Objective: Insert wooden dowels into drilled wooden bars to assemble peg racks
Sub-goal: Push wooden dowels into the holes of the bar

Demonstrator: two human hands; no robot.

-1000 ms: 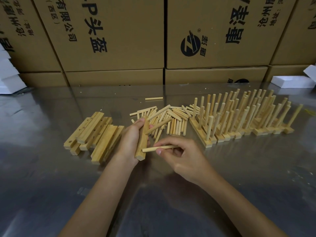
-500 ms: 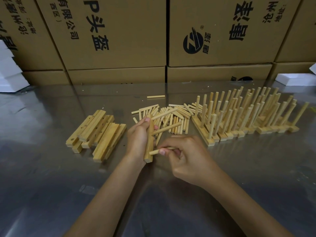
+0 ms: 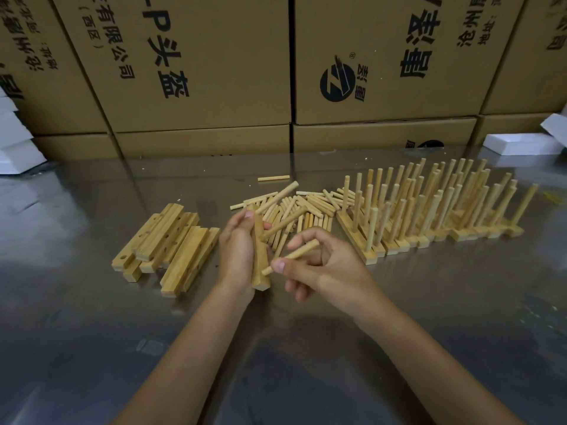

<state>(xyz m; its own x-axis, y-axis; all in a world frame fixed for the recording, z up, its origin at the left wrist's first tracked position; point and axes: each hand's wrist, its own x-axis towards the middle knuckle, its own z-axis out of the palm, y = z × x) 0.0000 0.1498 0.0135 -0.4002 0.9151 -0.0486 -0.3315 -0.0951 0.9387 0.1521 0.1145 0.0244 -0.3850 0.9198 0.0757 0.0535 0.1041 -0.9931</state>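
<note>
Nearest, the left hand (image 3: 237, 256) grips an upright drilled bar (image 3: 259, 256), fingers curled round it, two dowels already slanting from it. The right hand (image 3: 325, 268) pinches a dowel (image 3: 294, 256) between thumb and forefinger, its lower end touching the bar; the other fingers hang loosely curled. On the steel table (image 3: 92, 332) lie spare bars (image 3: 165, 243) left, loose dowels (image 3: 306, 207) behind, finished racks (image 3: 435, 210) right. Beyond, cardboard boxes (image 3: 199, 72) carry black Chinese print, including "头盔", and a round logo (image 3: 337, 82).
</note>
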